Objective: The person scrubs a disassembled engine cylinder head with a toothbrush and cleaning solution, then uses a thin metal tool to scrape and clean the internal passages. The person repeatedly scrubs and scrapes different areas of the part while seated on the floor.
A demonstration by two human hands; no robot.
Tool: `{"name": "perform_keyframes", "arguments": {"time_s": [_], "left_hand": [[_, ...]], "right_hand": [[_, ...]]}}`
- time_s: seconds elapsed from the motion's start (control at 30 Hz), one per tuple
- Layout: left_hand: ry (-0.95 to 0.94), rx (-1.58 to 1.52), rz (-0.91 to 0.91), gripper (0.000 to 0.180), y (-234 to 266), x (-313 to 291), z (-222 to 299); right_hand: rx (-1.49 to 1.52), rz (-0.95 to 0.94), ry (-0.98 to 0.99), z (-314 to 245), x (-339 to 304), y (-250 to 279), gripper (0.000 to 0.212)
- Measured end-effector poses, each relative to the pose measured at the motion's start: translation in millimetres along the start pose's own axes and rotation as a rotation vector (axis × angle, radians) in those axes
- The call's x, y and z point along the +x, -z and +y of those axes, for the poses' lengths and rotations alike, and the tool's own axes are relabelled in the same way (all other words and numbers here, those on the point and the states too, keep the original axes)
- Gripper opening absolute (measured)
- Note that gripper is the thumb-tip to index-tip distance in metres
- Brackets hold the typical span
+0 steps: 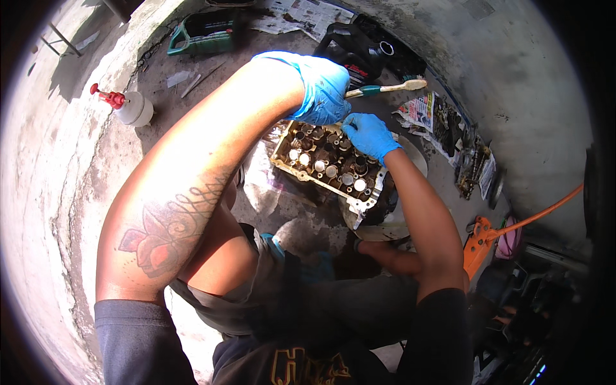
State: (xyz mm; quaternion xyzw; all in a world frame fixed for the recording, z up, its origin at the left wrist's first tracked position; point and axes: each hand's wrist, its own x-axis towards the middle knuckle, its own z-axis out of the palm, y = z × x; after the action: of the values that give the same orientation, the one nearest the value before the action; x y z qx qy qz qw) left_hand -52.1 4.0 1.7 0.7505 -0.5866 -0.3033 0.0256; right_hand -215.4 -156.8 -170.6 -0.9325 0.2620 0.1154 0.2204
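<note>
Both my hands wear blue gloves and are over the far side of an engine cylinder head (314, 178), a metal block with rows of round valve lifters and open bores. My left hand (319, 86) is closed around a toothbrush (375, 90) with a green and white handle. The brush's bristle end points right, above the block and apart from it. My right hand (371, 136) lies at the block's far right edge with its fingers curled in. Whatever those fingers hold, if anything, is hidden. A round pale basin (416, 157) is partly visible beneath the block's right side.
A white bottle (135, 110) with a red pump top stands at the left. A green container (205, 35) and a black jug (353, 52) lie at the back. Newspaper (417, 112) with metal parts lines the right wall, near an orange jack (478, 244).
</note>
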Motion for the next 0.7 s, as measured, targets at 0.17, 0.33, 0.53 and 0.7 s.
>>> {"name": "perform_keyframes", "arguments": {"time_s": [0.17,0.33,0.53,0.7], "left_hand": [[-0.038,-0.028,0.017,0.035,10,-13,-5],[-0.077,-0.054,0.049,0.036,15,-22,-10],[-0.105,-0.086,0.059,0.037,21,-29,-7],[-0.057,-0.091,0.068,0.036,22,-34,-2]], "right_hand": [[-0.060,-0.035,-0.052,-21,16,14,0.024],[-0.034,-0.008,0.021,-24,21,16,0.026],[0.344,-0.076,0.076,-2,4,15,0.021],[0.925,0.087,-0.103,18,-12,18,0.017]]}}
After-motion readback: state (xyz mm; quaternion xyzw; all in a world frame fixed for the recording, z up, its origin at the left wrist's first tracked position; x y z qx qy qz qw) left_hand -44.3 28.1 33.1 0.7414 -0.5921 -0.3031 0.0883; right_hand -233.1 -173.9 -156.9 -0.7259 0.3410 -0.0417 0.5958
